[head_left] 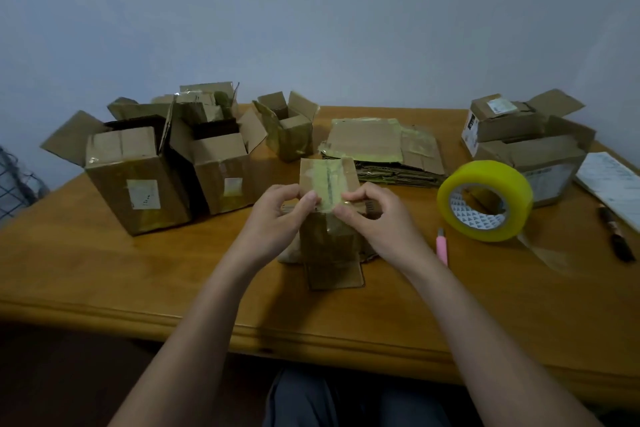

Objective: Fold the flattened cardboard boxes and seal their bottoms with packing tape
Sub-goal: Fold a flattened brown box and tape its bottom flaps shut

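A small cardboard box (329, 236) stands bottom-up in the middle of the wooden table (138, 274), a strip of clear tape running over its closed flaps. My left hand (277, 215) grips the box's near top edge from the left, thumb pressing on the tape. My right hand (377, 215) holds the same edge from the right, its fingers curled on the tape end. A large yellow roll of packing tape (485, 204) stands on edge to the right, a loose tail of tape trailing onto the table. A stack of flattened boxes (388, 152) lies behind.
Two folded boxes (138, 177) stand at the left, a smaller one (287, 128) behind them. More boxes (530, 149) crowd the right rear. A pink utility knife (441, 246) lies by my right wrist. A pen (616, 236) and a paper sheet (613, 184) sit far right.
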Motion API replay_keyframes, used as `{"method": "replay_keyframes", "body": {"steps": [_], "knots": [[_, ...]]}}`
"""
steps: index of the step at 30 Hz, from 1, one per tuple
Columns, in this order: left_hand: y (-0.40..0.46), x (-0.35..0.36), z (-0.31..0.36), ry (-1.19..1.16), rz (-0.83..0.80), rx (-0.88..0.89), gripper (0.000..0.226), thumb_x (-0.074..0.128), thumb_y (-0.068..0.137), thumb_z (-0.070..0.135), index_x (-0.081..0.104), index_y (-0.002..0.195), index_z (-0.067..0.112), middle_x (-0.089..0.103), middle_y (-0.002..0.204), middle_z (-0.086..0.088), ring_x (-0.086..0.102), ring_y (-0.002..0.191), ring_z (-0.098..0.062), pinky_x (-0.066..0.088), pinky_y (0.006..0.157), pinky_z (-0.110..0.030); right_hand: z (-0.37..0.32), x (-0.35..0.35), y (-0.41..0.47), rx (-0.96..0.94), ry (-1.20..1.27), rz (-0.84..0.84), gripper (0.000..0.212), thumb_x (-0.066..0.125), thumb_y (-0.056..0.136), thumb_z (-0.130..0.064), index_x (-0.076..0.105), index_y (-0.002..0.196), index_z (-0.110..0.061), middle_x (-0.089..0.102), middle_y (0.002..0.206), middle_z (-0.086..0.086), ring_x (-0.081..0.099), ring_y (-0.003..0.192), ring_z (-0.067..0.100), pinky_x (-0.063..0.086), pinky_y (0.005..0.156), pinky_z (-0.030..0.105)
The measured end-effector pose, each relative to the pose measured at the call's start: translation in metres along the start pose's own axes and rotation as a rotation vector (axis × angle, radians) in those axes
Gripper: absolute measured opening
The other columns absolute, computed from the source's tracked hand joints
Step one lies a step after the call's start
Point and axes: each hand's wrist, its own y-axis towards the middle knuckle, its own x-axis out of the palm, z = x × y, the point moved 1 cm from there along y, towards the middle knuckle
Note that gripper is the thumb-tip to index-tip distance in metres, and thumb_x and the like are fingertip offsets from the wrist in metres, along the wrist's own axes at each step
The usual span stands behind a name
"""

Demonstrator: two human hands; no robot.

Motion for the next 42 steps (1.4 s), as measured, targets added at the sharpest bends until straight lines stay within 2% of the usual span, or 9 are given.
{"method": "replay_keyframes", "body": {"steps": [5, 10, 20, 23, 28, 31, 35, 38, 42], "knots": [[-0.002, 0.006, 0.008, -0.083, -0.016, 0.009, 0.022, 0.065, 0.086, 0.038, 0.062, 0.095, 0.018, 0.06, 0.109, 0.004, 0.063, 0.094, -0.015, 0.051, 0.057, -0.015, 0.008, 0.007, -0.008, -0.117, -0.195, 0.037, 0.039, 0.077, 0.081, -0.028, 0.055, 0.114, -0.029, 0.044, 0.119, -0.006, 0.046, 0.109, 0.009, 0.046, 0.08, 0.017], [-0.002, 0.017, 0.005, -0.09, 0.047, 0.021, 0.038, 0.079, 0.078, 0.022, 0.053, 0.104, 0.011, 0.053, 0.106, 0.018, 0.057, 0.093, -0.003, 0.05, 0.06, -0.013, 0.009, -0.016, -0.004, -0.068, -0.002, -0.139, 0.033, 0.073, 0.083, -0.036, 0.061, 0.114, -0.037, 0.044, 0.124, -0.01, 0.049, 0.112, 0.009, 0.051, 0.087, 0.028], [0.013, 0.001, -0.007, 0.061, -0.044, 0.034, 0.036, 0.071, 0.085, 0.005, 0.052, 0.107, 0.026, 0.053, 0.126, 0.006, 0.053, 0.118, -0.015, 0.054, 0.079, -0.025, 0.003, -0.011, -0.003, -0.129, -0.085, -0.1, 0.02, 0.072, 0.085, -0.031, 0.061, 0.101, -0.027, 0.04, 0.115, -0.005, 0.051, 0.105, 0.006, 0.051, 0.078, 0.015], [0.016, -0.011, -0.003, 0.016, 0.058, -0.028, 0.051, 0.068, 0.085, -0.002, 0.051, 0.119, 0.032, 0.053, 0.133, 0.004, 0.054, 0.12, -0.017, 0.057, 0.086, -0.034, -0.005, -0.021, 0.006, -0.135, -0.033, 0.181, 0.013, 0.066, 0.09, -0.031, 0.06, 0.094, -0.02, 0.044, 0.111, 0.002, 0.052, 0.102, 0.013, 0.042, 0.071, 0.001], [0.005, -0.003, 0.0, 0.145, 0.437, -0.119, 0.007, 0.059, 0.096, 0.017, 0.061, 0.101, 0.022, 0.065, 0.097, 0.002, 0.067, 0.088, -0.016, 0.06, 0.073, -0.034, 0.001, -0.022, 0.045, 0.064, 0.006, 0.152, 0.063, 0.053, 0.094, -0.052, 0.027, 0.148, -0.033, 0.025, 0.155, -0.005, 0.025, 0.143, 0.019, 0.032, 0.113, 0.042], [-0.001, 0.013, 0.011, 0.083, 0.364, -0.153, 0.041, 0.044, 0.102, 0.037, 0.068, 0.082, 0.01, 0.069, 0.079, -0.012, 0.067, 0.074, -0.027, 0.059, 0.067, -0.046, 0.0, -0.013, 0.059, 0.191, 0.075, 0.034, 0.078, 0.048, 0.092, -0.061, 0.014, 0.155, -0.029, 0.015, 0.162, -0.002, 0.016, 0.148, 0.024, 0.025, 0.116, 0.048], [-0.003, 0.013, 0.019, 0.028, 0.395, -0.165, 0.062, 0.039, 0.101, 0.05, 0.066, 0.084, -0.003, 0.057, 0.07, -0.01, 0.052, 0.063, -0.02, 0.042, 0.057, -0.037, -0.001, 0.004, 0.047, 0.22, 0.092, 0.131, 0.074, 0.055, 0.086, -0.063, 0.041, 0.143, -0.018, 0.037, 0.143, 0.004, 0.043, 0.122, 0.018, 0.042, 0.092, 0.031], [-0.001, 0.019, 0.015, -0.021, 0.444, -0.23, 0.04, 0.055, 0.092, 0.055, 0.06, 0.098, 0.015, 0.06, 0.087, 0.006, 0.057, 0.08, -0.008, 0.056, 0.074, -0.037, -0.004, 0.017, 0.031, 0.262, 0.073, 0.215, 0.073, 0.068, 0.076, -0.063, 0.04, 0.13, -0.022, 0.033, 0.127, -0.003, 0.038, 0.107, 0.011, 0.037, 0.07, 0.018], [-0.001, 0.028, 0.01, -0.193, 0.542, -0.336, 0.029, 0.077, 0.083, 0.036, 0.058, 0.097, 0.019, 0.06, 0.095, 0.009, 0.063, 0.09, -0.013, 0.06, 0.077, -0.039, -0.002, 0.021, 0.024, 0.273, 0.088, 0.292, 0.064, 0.077, 0.074, -0.051, 0.039, 0.118, -0.023, 0.038, 0.118, -0.007, 0.044, 0.106, 0.012, 0.042, 0.073, 0.025]]}}
